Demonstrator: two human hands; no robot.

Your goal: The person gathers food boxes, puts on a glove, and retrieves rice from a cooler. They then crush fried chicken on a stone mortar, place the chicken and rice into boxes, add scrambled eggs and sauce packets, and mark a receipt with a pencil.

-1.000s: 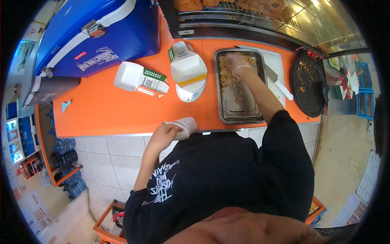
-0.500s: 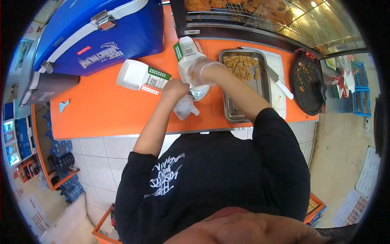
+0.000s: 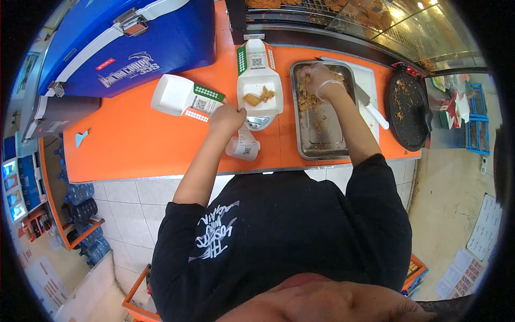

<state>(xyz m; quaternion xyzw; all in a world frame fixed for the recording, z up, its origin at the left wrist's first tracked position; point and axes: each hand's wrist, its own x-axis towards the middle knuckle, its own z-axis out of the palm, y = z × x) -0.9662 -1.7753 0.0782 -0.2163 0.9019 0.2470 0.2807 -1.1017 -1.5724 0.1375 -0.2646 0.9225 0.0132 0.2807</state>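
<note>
On my feed the surface (image 3: 134, 142) is vivid orange. I see one white carton (image 3: 259, 82), its flaps (image 3: 241, 60) green and orange with white dots (the QR code (image 3: 257, 61) is black on white), and a neighbouring carton (image 3: 169, 96) matches in colour. The crumbs (image 3: 307, 102) look golden brown against a silver-grey tray (image 3: 322, 146). The knife handle (image 3: 377, 117) is white, the pan (image 3: 406, 134) black, the cooler (image 3: 166, 43) blue with white lettering (image 3: 129, 70). The shirt (image 3: 316, 231) is black with white letters (image 3: 214, 236).

Box (image 3: 257, 110) is hiding most of scale (image 3: 259, 124); R hand (image 3: 317, 81) is covering some crumbs (image 3: 308, 102); pic's top edge is cutting off blue cooler (image 3: 153, 45).
</note>
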